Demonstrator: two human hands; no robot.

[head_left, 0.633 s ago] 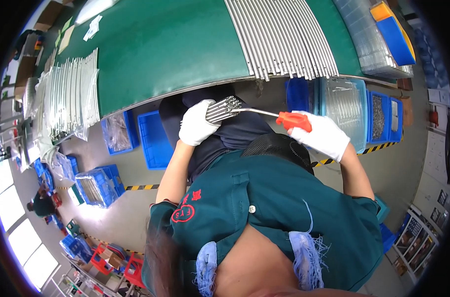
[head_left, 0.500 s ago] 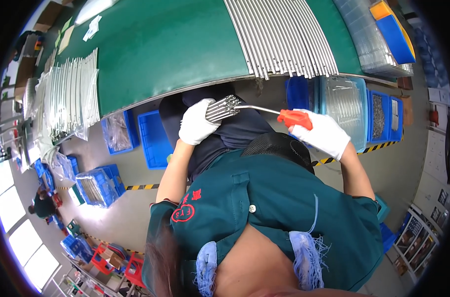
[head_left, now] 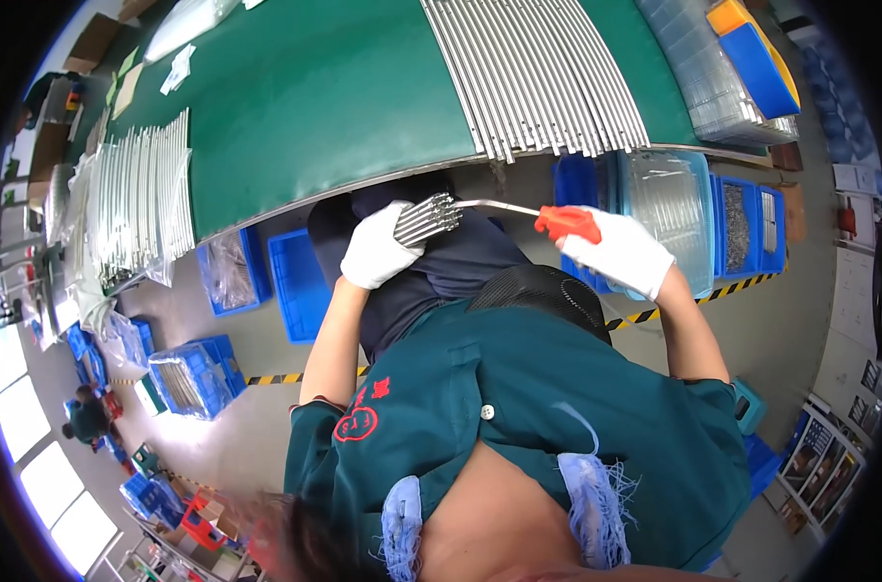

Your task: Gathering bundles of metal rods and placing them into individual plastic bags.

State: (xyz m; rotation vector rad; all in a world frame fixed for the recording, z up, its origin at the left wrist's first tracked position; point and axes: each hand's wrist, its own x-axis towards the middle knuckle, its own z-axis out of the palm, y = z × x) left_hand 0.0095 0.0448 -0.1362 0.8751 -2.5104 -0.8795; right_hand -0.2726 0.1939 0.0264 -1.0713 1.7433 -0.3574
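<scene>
Head view: the left hand [head_left: 377, 250], in a white glove, has its fingers wrapped around a bundle of metal rods [head_left: 427, 220] above the lap [head_left: 480, 254], near the edge of the green tabletop [head_left: 315, 107]. The gloved right hand [head_left: 627, 252] grips a red-handled tool [head_left: 565, 223]; its bent shaft reaches the rod ends, though contact is hard to tell. Long tubes [head_left: 538, 78] lie side by side on the tabletop.

A green-topped workbench [head_left: 324, 107] carries a row of bare silvery metal rods [head_left: 533, 78]. Well left of this row lie plastic-wrapped rods [head_left: 142, 189] and a crumpled white scrap [head_left: 177, 70]. Just right of the row sit clear plastic trays [head_left: 703, 82].
</scene>
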